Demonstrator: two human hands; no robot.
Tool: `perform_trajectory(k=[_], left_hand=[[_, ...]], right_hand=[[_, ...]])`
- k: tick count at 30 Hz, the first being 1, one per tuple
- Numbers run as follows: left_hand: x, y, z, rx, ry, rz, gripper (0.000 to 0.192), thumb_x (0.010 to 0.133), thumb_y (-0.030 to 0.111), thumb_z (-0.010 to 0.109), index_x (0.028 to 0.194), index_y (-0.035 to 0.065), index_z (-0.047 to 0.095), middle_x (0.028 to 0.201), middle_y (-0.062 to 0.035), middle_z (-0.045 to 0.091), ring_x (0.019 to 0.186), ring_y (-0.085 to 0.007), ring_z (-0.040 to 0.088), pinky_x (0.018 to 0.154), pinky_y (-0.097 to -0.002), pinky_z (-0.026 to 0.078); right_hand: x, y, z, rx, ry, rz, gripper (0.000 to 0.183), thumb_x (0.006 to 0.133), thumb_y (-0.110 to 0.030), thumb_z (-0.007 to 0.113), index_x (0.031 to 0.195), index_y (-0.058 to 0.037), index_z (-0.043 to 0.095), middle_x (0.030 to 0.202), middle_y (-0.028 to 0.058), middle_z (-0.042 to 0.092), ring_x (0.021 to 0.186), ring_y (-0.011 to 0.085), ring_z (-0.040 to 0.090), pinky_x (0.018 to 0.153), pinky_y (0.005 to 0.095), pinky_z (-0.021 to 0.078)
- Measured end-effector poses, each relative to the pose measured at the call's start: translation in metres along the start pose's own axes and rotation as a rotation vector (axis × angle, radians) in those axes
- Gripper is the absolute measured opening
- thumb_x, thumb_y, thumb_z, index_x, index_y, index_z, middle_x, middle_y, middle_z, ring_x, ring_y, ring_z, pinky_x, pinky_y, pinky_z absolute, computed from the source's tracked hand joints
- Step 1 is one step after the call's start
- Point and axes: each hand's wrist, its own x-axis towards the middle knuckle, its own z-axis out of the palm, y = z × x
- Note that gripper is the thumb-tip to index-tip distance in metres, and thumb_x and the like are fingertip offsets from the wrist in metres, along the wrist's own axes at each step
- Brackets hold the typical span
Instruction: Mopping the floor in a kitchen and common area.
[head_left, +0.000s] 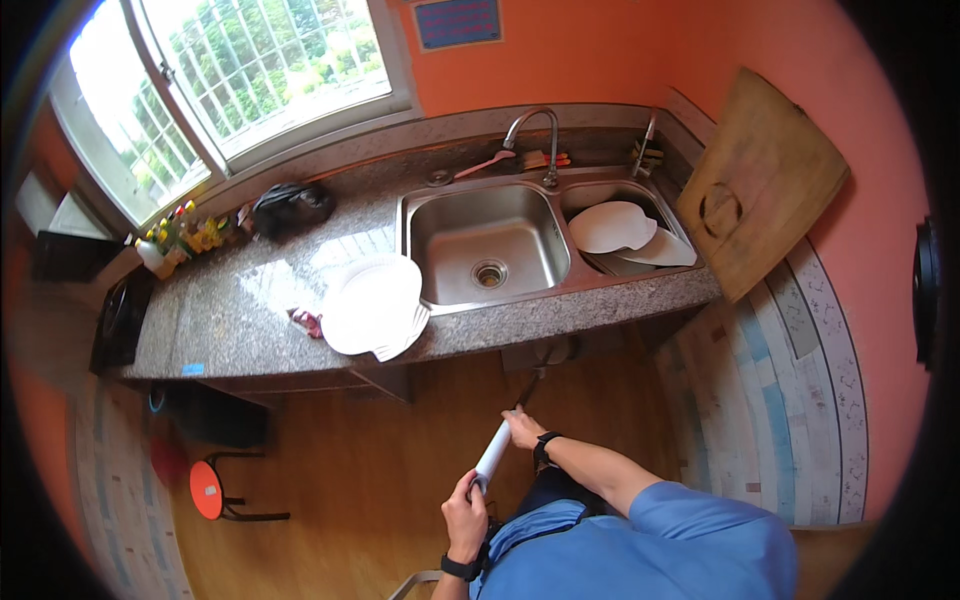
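Note:
A long-handled floor tool (493, 452) with a white upper tube and a dark lower shaft slants down in front of me. My left hand (465, 514) is closed around the top end of the tube. Further down, my right hand (524, 430) grips it near where white meets dark. The shaft runs to the wooden floor (442, 442) below the counter's front edge. Its far end is blurred and partly in shadow, so I cannot tell what head it carries.
A granite counter (225, 315) holds white plates (371, 300), a black plastic bag (292, 210) and bottles (154, 255). The double steel sink (457, 232) has white dishes (611, 227) in its right basin. A wooden board (772, 172) leans at right; a red-topped stool (206, 490) stands left.

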Motion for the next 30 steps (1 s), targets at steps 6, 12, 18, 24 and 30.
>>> perform_trajectory(k=[6,12,18,24,30], left_hand=[[-0.046,-0.008,-0.030,0.011,0.087,-0.053,0.028,0.079,0.013,0.064,0.100,-0.0033,0.060,0.069,-0.0128,0.063,0.061,-0.0166,0.060,0.058,-0.0283,0.047],[-0.062,-0.031,0.008,0.108,0.322,0.046,0.018,0.080,0.015,0.062,0.088,-0.0010,0.062,0.071,-0.0171,0.063,0.066,-0.0299,0.063,0.061,-0.0356,0.049],[-0.040,-0.024,0.020,0.098,0.418,0.018,0.016,0.080,0.008,0.056,0.080,-0.0034,0.067,0.070,-0.0193,0.063,0.062,-0.0291,0.064,0.057,-0.0338,0.048],[-0.010,-0.037,0.095,-0.048,0.310,-0.056,0.016,0.082,0.009,0.055,0.082,-0.0027,0.066,0.074,-0.0196,0.063,0.067,-0.0322,0.064,0.061,-0.0360,0.050],[0.004,-0.052,0.232,-0.190,0.217,0.002,0.019,0.083,0.009,0.054,0.096,-0.0033,0.062,0.091,-0.0216,0.063,0.083,-0.0349,0.062,0.075,-0.0382,0.049]], right_hand=[[-0.018,-0.038,0.021,-0.061,-0.164,-0.146,0.038,0.071,-0.004,0.058,0.109,-0.0107,0.052,0.124,0.0333,0.039,0.098,0.0445,0.055,0.087,0.0441,0.0462],[-0.026,-0.037,-0.010,-0.368,-0.200,-0.777,0.022,0.062,-0.013,0.065,0.083,-0.0056,0.060,0.093,0.0140,0.059,0.092,0.0286,0.057,0.078,0.0410,0.0463],[-0.028,-0.035,-0.032,-0.272,-0.144,-0.721,0.016,0.064,-0.014,0.061,0.076,-0.0048,0.056,0.078,0.0135,0.060,0.077,0.0311,0.059,0.072,0.0392,0.0478],[0.001,0.048,-0.072,-0.352,-0.283,-0.607,0.017,0.065,-0.018,0.063,0.077,-0.0062,0.058,0.077,0.0138,0.061,0.077,0.0326,0.060,0.070,0.0430,0.0481],[0.032,0.170,-0.107,-0.674,-0.512,-0.272,0.024,0.073,-0.018,0.059,0.096,-0.0102,0.059,0.096,0.0154,0.061,0.089,0.0345,0.059,0.076,0.0433,0.0481]])
